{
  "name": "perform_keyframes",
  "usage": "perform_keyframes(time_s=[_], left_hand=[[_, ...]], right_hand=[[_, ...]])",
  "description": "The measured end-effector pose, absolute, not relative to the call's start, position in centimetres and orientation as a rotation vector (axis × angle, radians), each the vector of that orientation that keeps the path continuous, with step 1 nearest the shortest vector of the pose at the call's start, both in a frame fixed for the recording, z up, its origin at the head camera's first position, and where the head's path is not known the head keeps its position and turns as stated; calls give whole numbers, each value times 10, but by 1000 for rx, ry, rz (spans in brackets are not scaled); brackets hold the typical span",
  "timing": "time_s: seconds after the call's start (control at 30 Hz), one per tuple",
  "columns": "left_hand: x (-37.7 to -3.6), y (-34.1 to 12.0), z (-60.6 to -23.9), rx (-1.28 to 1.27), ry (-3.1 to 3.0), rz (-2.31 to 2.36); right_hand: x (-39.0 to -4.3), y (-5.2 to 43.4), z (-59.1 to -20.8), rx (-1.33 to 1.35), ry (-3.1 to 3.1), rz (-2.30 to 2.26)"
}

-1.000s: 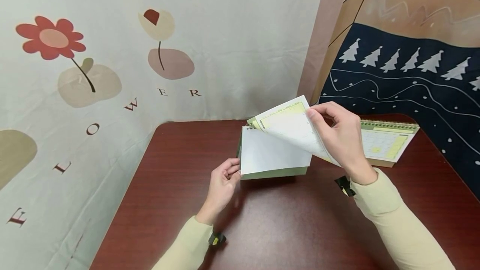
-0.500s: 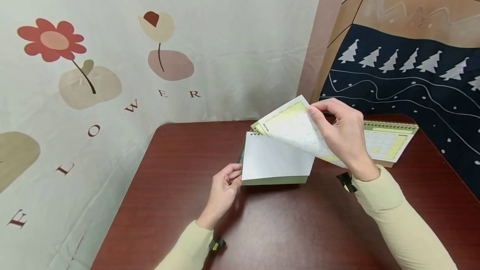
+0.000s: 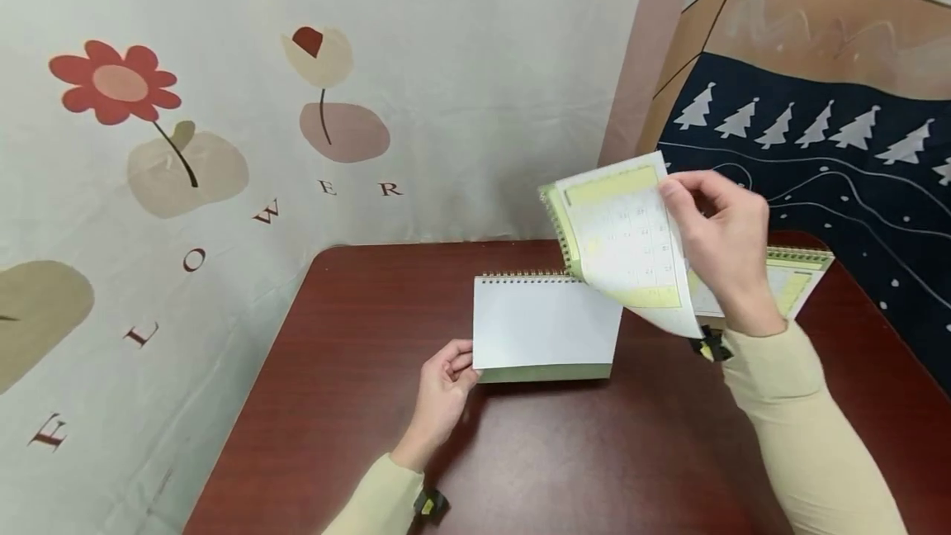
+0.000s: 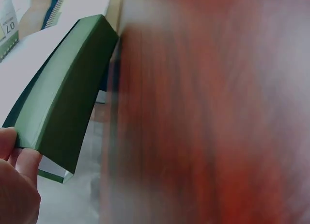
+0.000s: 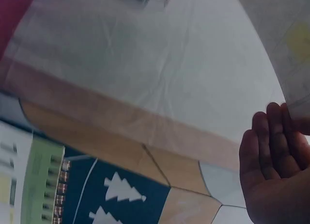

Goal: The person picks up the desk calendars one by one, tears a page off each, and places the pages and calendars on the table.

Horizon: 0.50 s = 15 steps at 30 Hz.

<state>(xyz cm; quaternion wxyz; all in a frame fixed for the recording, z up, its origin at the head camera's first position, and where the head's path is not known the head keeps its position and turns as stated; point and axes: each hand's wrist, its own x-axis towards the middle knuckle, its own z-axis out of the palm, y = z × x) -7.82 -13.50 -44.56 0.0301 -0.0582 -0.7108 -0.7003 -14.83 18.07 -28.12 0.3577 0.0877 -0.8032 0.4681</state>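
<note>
A spiral-bound desk calendar (image 3: 546,324) with a green base stands on the dark red table (image 3: 357,329), a blank white page facing me. My left hand (image 3: 446,378) pinches its lower left corner; in the left wrist view my fingers (image 4: 12,151) sit at the corner of the green base (image 4: 63,112). My right hand (image 3: 716,238) pinches a bundle of yellow-green calendar pages (image 3: 627,238) at the top right corner and holds it lifted and curled above the spiral. In the right wrist view my fingers (image 5: 271,146) press a page edge (image 5: 295,69).
A second spiral calendar (image 3: 795,271) lies flat at the table's far right, behind my right hand. A flower-print cloth (image 3: 223,122) hangs at the back and left, a tree-print cloth (image 3: 817,147) at the right. The table's front half is bare wood.
My right hand has raised the pages higher and to the right, swinging them up over the spiral. The blank page below now shows in full. My left hand has hardly moved.
</note>
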Motion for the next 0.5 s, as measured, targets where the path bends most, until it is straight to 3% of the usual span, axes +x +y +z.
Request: perform_keyframes(time_s=[0.5], left_hand=[[-72, -147, -443, -159, -2182, -2147]], right_hand=[[-157, 219, -271, -43, -1929, 1284]])
